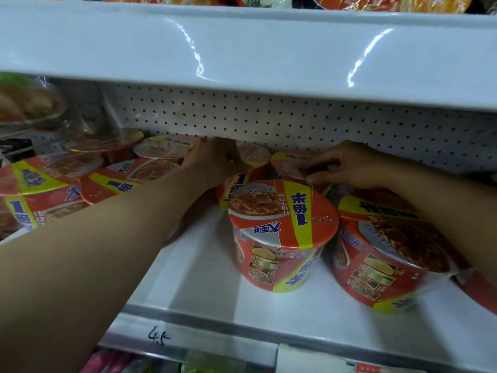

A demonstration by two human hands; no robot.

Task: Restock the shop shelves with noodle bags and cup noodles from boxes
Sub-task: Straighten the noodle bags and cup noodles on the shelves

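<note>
Red and yellow cup noodles stand on a white shelf (204, 278). My left hand (215, 162) reaches deep into the shelf and grips the lid rim of a back-row cup (236, 187). My right hand (347, 165) rests on the neighbouring back-row cup (290, 165), its fingers curled over the lid edge. A front cup (279, 232) stands upright between my arms. Another cup (387, 251) leans at the front right, under my right forearm.
Several more cups (113, 179) crowd the shelf's left side, some stacked. A pegboard back wall (295, 122) closes the shelf. The shelf above (242, 49) hangs low overhead and carries noodle bags (376, 2). A price strip (161, 337) marked 4.5 runs along the front edge.
</note>
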